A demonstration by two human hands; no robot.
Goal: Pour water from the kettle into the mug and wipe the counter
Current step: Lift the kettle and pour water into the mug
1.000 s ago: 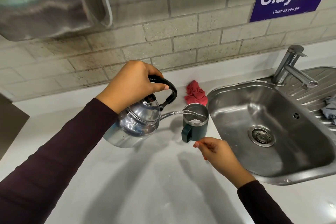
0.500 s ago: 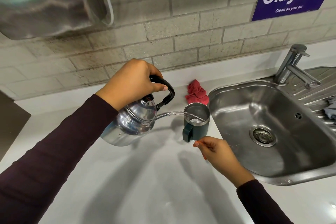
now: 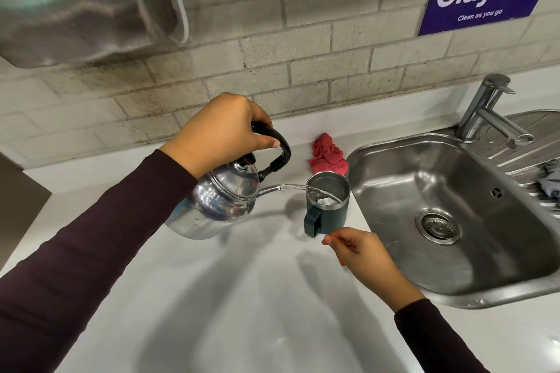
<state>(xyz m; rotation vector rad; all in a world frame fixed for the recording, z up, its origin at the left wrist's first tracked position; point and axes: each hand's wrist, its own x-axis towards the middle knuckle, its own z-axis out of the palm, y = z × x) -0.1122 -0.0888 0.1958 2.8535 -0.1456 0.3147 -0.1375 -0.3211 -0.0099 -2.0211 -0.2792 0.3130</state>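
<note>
left hand (image 3: 224, 127) wrapped round the handle of the tilted kettle (image 3: 218, 203), streaming water into the mug (image 3: 327, 206) beside the sink's (image 3: 454, 297) left rim; right hand (image 3: 360, 251) loosely curled, empty. keep the tilt shallow and stop short of the brim.

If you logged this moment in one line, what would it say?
step: pouring | left hand: grips kettle handle, tilted | water enters mug | right hand: beside mug | red cloth: unused

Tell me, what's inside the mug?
Water streams from the kettle into the mug, splashing white at the bottom. The near wall hides part of the inside, so how full it is cannot be seen.
</note>
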